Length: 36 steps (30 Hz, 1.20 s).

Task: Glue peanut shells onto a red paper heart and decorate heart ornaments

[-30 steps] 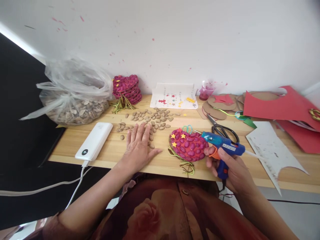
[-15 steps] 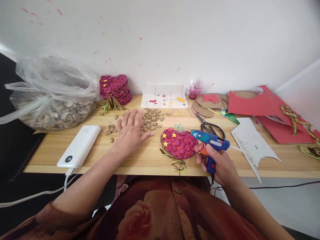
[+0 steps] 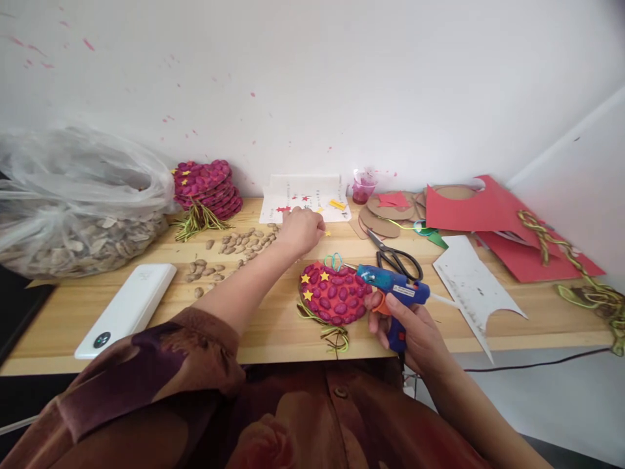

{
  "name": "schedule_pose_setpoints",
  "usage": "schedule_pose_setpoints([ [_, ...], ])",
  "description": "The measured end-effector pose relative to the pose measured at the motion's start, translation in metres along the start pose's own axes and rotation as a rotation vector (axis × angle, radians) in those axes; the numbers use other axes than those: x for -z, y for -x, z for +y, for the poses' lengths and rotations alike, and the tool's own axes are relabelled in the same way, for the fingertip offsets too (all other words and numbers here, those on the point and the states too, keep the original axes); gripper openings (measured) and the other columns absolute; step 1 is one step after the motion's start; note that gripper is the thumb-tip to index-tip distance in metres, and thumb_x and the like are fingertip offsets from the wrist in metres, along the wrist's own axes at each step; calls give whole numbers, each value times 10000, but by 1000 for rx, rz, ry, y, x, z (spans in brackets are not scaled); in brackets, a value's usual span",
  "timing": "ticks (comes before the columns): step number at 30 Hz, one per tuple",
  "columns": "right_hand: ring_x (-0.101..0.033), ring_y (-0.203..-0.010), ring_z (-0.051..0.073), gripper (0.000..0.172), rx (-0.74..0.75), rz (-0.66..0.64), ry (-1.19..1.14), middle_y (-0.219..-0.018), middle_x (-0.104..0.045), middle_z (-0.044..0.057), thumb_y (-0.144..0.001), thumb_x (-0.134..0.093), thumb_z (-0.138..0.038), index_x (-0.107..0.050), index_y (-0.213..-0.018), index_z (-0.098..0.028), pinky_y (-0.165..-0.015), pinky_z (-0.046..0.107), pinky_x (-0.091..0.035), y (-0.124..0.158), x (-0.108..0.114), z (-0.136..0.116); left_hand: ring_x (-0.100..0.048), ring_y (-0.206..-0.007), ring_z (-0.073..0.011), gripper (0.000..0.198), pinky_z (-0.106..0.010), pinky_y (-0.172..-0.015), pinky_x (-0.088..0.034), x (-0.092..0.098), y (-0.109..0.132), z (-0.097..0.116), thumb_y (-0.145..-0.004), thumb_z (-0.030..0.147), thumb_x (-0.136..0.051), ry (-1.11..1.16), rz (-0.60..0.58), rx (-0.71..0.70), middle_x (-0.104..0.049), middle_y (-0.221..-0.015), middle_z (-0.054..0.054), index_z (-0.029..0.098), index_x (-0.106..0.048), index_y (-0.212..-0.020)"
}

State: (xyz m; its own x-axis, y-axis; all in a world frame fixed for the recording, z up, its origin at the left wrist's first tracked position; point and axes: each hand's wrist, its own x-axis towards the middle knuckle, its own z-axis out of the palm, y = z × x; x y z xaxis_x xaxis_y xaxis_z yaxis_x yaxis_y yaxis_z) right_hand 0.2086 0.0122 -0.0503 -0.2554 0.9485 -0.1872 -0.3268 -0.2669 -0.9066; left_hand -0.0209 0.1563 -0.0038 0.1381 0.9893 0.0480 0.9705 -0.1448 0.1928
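Our right hand point(image 3: 415, 332) grips the glue gun point(image 3: 395, 290), nozzle beside the red ornament point(image 3: 334, 306) lying near the front edge of the table point(image 3: 273, 329). Our left hand point(image 3: 300, 231) reaches, fingers curled, to the star sheet point(image 3: 303, 194); we cannot tell whether it holds anything. Painted seeds point(image 3: 347, 291) and yellow stars point(image 3: 306, 279) cover the ornament, which looks nearly done.

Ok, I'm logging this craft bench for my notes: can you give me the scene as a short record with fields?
Left hand: stretched to the far side, by the sticker sheet, fingers curled; hold unclear
Right hand: holds glue gun, nozzle by the red disc
Nearby: loose seeds, scissors, power bank
Table: wooden, against a white wall
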Motion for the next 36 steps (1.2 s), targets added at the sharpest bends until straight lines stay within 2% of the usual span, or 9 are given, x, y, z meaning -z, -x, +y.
schedule_pose_setpoints([
  [8,-552,-428,82,323,-25,-43,-8,-639,-684,36,-904,-715,-497,-709,-893,-174,-410,171,-398,0,4,3,-607,-1157,-329,212,-485,-1012,-430,-14,-22,4,-847,218,-621,-36,-47,-2,-781,-1070,-108,233,-806,-950],
  [17,-554,-435,92,319,-46,-49,-26,-648,-695,47,-910,-710,-487,-706,-908,-169,-414,184,-404,0,5,2,-594,-1188,-355,202,-527,-1036,-416,-21,-24,4,-873,224,-596,-36,-61,-30,-772,-1100,-130,206,-780,-954],
  [21,-559,-438,89,308,-38,-53,-34,-637,-684,38,-912,-712,-479,-714,-900,-172,-414,179,-410,1,4,1,-616,-1167,-347,205,-524,-1024,-436,-14,-20,5,-883,207,-575,3,-65,-11,-778,-1090,-122,198,-763,-963],
  [24,-577,-457,86,306,-25,-47,-52,-713,-708,49,-901,-724,-476,-725,-892,-171,-406,175,-418,0,3,1,-654,-1105,-317,208,-493,-996,-464,5,-4,5,-903,215,-558,52,-56,2,-781,-1099,-101,195,-750,-979],
  [26,-616,-509,101,316,-17,-19,-83,-812,-727,64,-884,-738,-490,-725,-882,-174,-392,176,-423,-1,2,0,-676,-1055,-277,201,-442,-965,-483,18,15,6,-920,239,-553,107,-40,-16,-781,-1094,-73,207,-740,-985],
  [28,-642,-550,119,345,-24,26,-119,-850,-728,65,-864,-746,-526,-713,-863,-182,-377,176,-420,-2,-1,-4,-690,-963,-247,152,-404,-917,-493,28,40,8,-912,271,-591,275,11,-86,-780,-997,-54,209,-729,-931],
  [31,-665,-598,142,361,-27,104,-111,-836,-728,55,-809,-798,-536,-691,-830,-192,-388,184,-435,-5,-10,-11,-668,-947,-244,92,-397,-885,-476,30,79,15,-892,223,-621,361,42,-187,-757,-933,-38,215,-710,-871],
  [33,-664,-627,148,314,39,160,-41,-817,-727,41,-755,-865,-444,-697,-842,-193,-404,188,-445,-5,-18,-16,-651,-933,-245,85,-405,-879,-454,28,99,22,-891,192,-626,366,54,-255,-737,-888,-31,217,-699,-855],
  [36,-583,-527,111,285,75,175,34,-728,-717,16,-738,-878,-386,-702,-849,-190,-415,202,-440,-4,-29,-20,-628,-926,-255,83,-423,-861,-421,26,118,32,-901,179,-626,330,57,-311,-724,-883,-33,213,-678,-847],
])
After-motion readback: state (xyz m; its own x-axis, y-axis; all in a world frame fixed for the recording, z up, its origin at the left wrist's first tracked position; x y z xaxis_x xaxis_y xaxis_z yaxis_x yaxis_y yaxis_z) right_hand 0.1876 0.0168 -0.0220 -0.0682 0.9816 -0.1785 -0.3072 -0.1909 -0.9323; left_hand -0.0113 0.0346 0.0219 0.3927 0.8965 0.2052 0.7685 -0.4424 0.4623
